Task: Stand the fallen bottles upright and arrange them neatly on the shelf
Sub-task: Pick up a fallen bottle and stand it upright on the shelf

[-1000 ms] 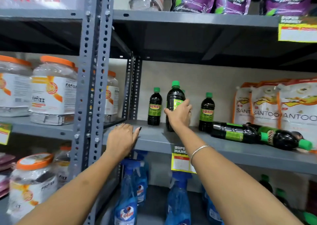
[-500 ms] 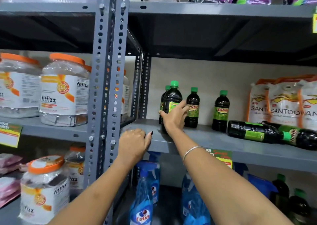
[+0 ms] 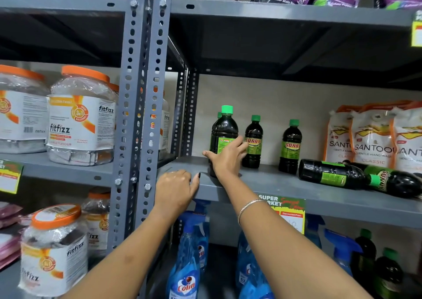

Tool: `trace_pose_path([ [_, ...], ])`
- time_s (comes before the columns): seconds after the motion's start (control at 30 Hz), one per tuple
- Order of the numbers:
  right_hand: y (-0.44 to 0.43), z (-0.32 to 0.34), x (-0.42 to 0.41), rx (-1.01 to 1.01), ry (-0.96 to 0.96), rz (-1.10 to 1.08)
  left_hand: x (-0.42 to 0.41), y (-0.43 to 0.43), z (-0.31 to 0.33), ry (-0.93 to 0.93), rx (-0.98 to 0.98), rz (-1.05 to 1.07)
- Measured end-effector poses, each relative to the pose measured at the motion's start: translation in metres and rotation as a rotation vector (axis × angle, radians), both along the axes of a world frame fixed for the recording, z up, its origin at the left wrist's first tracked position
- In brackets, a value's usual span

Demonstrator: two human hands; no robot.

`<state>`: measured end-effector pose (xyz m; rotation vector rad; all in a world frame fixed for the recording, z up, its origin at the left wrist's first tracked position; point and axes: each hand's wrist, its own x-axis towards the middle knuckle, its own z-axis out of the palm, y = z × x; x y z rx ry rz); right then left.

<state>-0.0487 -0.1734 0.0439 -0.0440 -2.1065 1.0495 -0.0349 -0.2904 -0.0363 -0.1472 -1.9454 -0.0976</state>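
Head view: right hand (image 3: pixel 226 159) grip is wrapped around the lower body of a large dark bottle (image 3: pixel 223 132) with a green cap, standing upright at the left end of the grey shelf (image 3: pixel 285 184). Left hand (image 3: pixel 175 189) rests on the shelf's front edge, fingers curled over it, grasping no bottle. Two smaller Sunny bottles (image 3: pixel 254 141) stand upright just right of the held one. Two fallen bottles (image 3: pixel 333 173) lie on their sides further right, beside the Santoor pouches (image 3: pixel 374 136).
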Motion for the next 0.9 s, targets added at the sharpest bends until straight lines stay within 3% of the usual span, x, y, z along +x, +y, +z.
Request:
trace_pose_path([
  [0.33, 0.027, -0.004, -0.017, -0.282, -0.245, 0.371, 0.005, 0.003, 0.002, 0.048, -0.002, 0.02],
  [0.67, 0.021, -0.002, -0.015, -0.097, -0.253, 0.095, 0.005, 0.004, 0.002, 0.04, 0.002, 0.027],
  [0.9, 0.018, -0.003, -0.019, -0.207, -0.335, 0.233, 0.007, 0.004, 0.001, 0.038, 0.008, 0.026],
])
